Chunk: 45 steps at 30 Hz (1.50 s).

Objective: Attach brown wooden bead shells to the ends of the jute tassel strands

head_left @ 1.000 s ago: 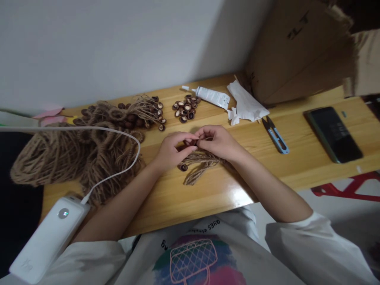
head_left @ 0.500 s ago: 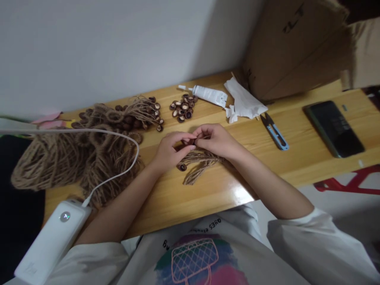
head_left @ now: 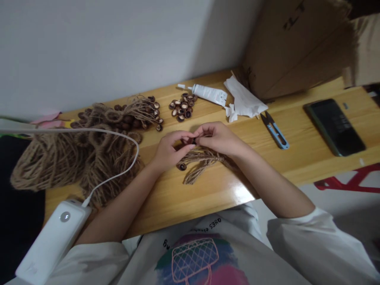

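Observation:
My left hand [head_left: 171,149] and my right hand [head_left: 218,138] meet over the table, fingertips pinched together. Between them is a small dark brown nut shell [head_left: 194,141], mostly covered by the fingers. A strand of twine seems to run from it under my right fingers. Just below lies a bundle of jute twine [head_left: 204,159], its frayed tail spread on the wood. One hollow half shell [head_left: 182,167] rests at the bundle's left end, below my left fingertips. A cluster of half shells [head_left: 183,107] sits beyond the hands.
Coiled jute twine [head_left: 50,158] and knotted twine with shells [head_left: 127,114] fill the left. A glue tube [head_left: 209,94], white tissue [head_left: 245,99], blue thread snips [head_left: 276,130] and a phone [head_left: 335,126] lie right. A cardboard box [head_left: 291,51] stands behind; a cabled power bank [head_left: 53,241] is front left.
Both hands stay almost in place, with only a slight shift of the fingers around the shell. The view has moved a little.

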{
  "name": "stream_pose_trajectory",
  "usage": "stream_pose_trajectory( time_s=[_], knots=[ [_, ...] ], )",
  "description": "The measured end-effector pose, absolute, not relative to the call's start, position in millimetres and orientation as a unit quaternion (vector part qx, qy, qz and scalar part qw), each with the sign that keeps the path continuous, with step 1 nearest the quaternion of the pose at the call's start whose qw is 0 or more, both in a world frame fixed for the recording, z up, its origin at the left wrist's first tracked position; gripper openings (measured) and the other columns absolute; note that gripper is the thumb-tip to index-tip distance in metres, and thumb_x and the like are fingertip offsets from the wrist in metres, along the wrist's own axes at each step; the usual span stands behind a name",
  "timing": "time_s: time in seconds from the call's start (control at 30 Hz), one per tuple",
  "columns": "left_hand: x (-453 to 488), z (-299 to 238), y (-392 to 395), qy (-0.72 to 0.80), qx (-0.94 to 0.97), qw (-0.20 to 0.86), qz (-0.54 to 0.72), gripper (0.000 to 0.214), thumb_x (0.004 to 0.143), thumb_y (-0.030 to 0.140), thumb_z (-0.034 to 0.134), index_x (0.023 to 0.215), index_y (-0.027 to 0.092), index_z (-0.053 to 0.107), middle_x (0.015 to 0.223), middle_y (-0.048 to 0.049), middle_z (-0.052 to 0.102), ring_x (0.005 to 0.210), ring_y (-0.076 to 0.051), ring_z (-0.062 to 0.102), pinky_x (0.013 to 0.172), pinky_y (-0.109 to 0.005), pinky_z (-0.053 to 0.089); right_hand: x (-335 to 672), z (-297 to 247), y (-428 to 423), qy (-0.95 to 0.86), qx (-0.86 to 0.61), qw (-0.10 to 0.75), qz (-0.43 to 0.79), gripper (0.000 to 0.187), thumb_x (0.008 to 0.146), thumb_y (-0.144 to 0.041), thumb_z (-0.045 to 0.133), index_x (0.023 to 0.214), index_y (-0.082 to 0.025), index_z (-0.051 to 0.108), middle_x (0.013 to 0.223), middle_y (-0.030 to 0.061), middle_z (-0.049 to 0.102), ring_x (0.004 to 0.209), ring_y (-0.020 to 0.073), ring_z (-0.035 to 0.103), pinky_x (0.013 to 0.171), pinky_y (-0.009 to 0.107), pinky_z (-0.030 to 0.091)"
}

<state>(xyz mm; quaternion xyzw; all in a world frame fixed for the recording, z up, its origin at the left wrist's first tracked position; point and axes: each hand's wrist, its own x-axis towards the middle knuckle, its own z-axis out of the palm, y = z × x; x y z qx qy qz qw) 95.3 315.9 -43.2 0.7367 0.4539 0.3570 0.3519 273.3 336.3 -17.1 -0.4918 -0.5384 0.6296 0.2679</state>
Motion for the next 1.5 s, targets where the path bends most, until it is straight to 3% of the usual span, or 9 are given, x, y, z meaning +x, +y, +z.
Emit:
stream_pose_trajectory(
  time_s=[1.5],
  knots=[
    [96.2,-42.5,316.4,0.469,0.734,0.360,0.336,0.022,0.074,0.022,0.068,0.095,0.018,0.068,0.084,-0.0024,0.071,0.076,-0.015,0.065,0.077,-0.028,0.052,269.6,-20.8,335.7,-0.561,-0.513,0.269,0.591,0.006,0.062,-0.017,0.061,0.066,-0.013,0.063,0.064,0.0005,0.063,0.058,0.0077,0.053,0.056,0.020,0.041]
  ],
)
